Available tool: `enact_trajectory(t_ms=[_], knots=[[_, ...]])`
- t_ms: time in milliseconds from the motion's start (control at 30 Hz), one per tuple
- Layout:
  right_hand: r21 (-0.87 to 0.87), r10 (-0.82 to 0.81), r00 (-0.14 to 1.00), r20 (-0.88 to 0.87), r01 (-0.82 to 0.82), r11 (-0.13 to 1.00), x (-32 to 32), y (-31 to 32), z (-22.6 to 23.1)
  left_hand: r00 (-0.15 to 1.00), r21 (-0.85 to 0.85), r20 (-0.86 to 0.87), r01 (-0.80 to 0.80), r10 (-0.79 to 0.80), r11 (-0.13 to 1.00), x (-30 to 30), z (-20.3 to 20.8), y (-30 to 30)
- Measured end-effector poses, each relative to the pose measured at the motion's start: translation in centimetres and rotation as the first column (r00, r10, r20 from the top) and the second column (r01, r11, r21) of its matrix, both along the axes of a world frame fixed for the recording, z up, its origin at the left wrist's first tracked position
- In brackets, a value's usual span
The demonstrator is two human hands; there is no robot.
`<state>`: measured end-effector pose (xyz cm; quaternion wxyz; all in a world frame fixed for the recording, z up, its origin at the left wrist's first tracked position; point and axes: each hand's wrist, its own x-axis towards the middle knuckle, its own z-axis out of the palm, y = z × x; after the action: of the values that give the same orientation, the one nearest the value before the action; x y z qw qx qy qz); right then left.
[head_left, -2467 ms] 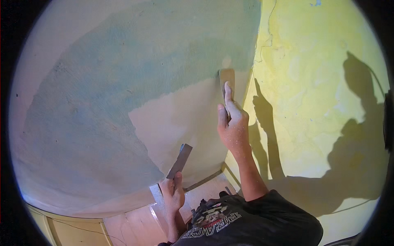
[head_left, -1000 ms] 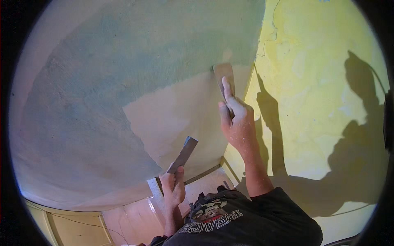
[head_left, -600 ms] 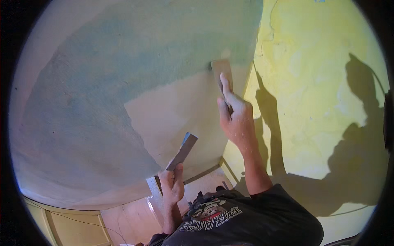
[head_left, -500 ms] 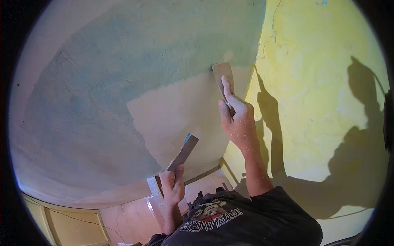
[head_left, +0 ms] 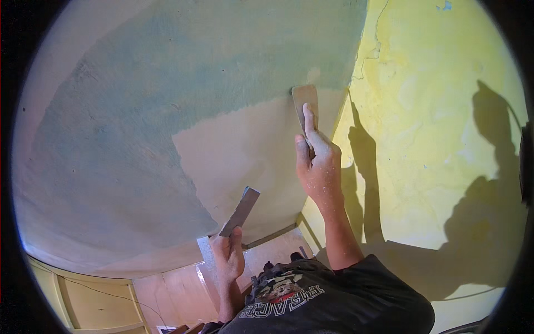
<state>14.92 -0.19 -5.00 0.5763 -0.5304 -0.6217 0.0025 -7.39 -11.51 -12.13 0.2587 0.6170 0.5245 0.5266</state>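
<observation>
My right hand (head_left: 320, 164) is wrapped round a putty knife (head_left: 305, 94), index finger stretched along its tan blade. The blade lies against the wall at the upper edge of a pale coated patch (head_left: 239, 145), close to the corner. Lower and to the left, my left hand (head_left: 228, 257) grips a narrow grey flat blade (head_left: 240, 211) that points up and to the right. A bit of blue shows at the blade's top end. Its lower end is hidden in my fingers, and it stands apart from the putty knife.
Grey-green wall (head_left: 150, 83) surrounds the pale patch. A cracked yellow wall (head_left: 434, 156) meets it at the corner on the right, with shadows of my arm and body across it. At the lower left are yellow wooden panels (head_left: 94, 306) and a thin cable (head_left: 119, 296).
My left hand and its blade have shifted slightly left and down. My right hand still presses the putty knife at nearly the same spot; the view has shifted a little.
</observation>
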Motion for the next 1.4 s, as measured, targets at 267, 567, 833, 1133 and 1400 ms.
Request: enact_trajectory(t_ms=[267, 567, 833, 1133, 1400], knots=[[-0.096, -0.037, 0.999, -0.027, 0.035, 0.995, 0.1, -0.1, 0.2, 0.996, -0.078, 0.055, 0.075, -0.071, 0.994, 0.8, 0.1, -0.2], [-0.110, -0.100, 0.994, -0.031, 0.097, 0.989, 0.2, -0.7, 1.1, 0.999, -0.199, 0.001, 0.034, -0.034, 0.979, -0.5, -0.5, -0.2], [-0.082, -0.121, 0.993, -0.016, 0.119, 0.989, -0.2, -0.9, 1.1, 0.991, -0.182, 0.131, 0.064, -0.040, 0.981, -0.3, -0.4, 0.0], [-0.253, -0.090, 0.989, -0.114, 0.059, 0.966, -0.9, -2.2, 2.6, 0.993, -0.170, 0.070, 0.106, -0.095, 0.980, -1.2, -0.2, 0.8], [-0.219, -0.104, 0.986, -0.132, 0.073, 0.973, -1.2, -1.7, 3.1, 0.989, -0.017, 0.054, 0.140, -0.139, 0.990, -1.0, -0.1, 1.6]])
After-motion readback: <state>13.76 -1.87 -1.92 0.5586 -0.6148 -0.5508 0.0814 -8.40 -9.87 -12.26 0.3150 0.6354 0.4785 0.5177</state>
